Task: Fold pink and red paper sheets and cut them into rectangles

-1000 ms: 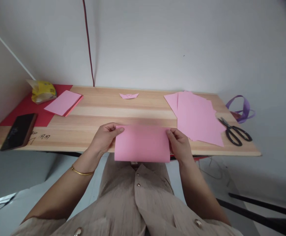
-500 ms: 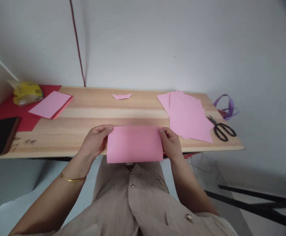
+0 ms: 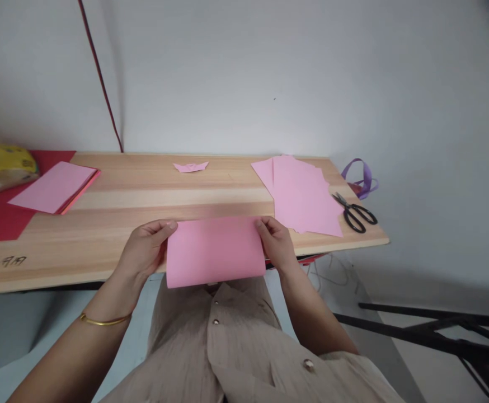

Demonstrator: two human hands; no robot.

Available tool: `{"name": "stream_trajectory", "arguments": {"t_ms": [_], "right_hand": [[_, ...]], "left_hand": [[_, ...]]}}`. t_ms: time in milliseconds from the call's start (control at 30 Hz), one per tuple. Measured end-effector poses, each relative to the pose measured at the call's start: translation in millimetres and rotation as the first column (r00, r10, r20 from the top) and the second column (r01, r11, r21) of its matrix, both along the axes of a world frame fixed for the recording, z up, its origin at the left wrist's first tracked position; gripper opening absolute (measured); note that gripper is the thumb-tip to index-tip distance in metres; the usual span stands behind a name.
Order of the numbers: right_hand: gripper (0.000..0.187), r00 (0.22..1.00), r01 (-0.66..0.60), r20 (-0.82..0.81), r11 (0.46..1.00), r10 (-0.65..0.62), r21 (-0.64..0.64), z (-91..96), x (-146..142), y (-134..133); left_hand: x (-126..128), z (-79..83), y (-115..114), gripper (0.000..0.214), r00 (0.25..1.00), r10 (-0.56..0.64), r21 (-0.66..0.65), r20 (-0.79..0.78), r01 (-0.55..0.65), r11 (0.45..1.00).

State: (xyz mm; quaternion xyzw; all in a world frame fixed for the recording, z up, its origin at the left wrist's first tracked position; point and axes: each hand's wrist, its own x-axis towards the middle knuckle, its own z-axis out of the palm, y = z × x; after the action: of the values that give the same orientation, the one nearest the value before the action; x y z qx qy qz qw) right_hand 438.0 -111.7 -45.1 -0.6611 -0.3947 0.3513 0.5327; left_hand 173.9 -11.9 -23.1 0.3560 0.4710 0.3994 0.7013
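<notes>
A pink sheet of paper (image 3: 216, 251) is held out between my two hands, over the table's front edge. My left hand (image 3: 150, 246) pinches its upper left corner, thumb on top. At the upper right corner, my right hand (image 3: 276, 239) grips it the same way. The sheet's near side bends down in a soft curve toward my body; its underside is hidden. Beyond it, near the wall, lies a small folded pink paper piece (image 3: 191, 167). Several pink sheets (image 3: 303, 196) lie spread to the right of my right hand.
Black-handled scissors (image 3: 356, 214) lie beside the pink sheets near the table's (image 3: 144, 193) right end. A purple ribbon loop (image 3: 365, 178) hangs past that edge. To the left are a stack of coloured paper (image 3: 55, 187), red paper (image 3: 12, 224) and a yellow packet (image 3: 7, 167).
The camera view has turned slightly right, so the table's contents sit further left in the picture. Both hands keep hold of the pink sheet, which now tilts a little.
</notes>
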Motion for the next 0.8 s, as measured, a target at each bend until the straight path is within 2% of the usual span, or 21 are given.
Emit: {"name": "stream_trajectory", "arguments": {"t_ms": [167,333,600,800], "right_hand": [[0.036,0.995,0.027,0.095,1.0,-0.028,0.002,3.2,-0.3,2.5],[0.036,0.996,0.029,0.081,0.999,-0.027,-0.031,5.3,-1.4,2.6],[0.036,0.998,0.017,0.06,0.999,-0.016,-0.029,1.4,-0.1,2.5],[0.035,0.996,0.02,0.09,0.999,-0.017,-0.034,4.6,-2.3,1.1]], "left_hand": [[0.8,-6.9,-1.0,0.035,1.0,0.009,0.045,-0.016,-0.008,0.999],[-0.2,-12.8,-3.0,0.034,1.0,0.017,0.08,-0.013,-0.016,0.997],[0.5,-10.3,-5.8,0.029,0.998,0.044,0.046,0.039,-0.045,0.998],[-0.5,-8.3,-6.2,0.028,0.998,0.02,0.02,0.066,-0.022,1.0]]}}
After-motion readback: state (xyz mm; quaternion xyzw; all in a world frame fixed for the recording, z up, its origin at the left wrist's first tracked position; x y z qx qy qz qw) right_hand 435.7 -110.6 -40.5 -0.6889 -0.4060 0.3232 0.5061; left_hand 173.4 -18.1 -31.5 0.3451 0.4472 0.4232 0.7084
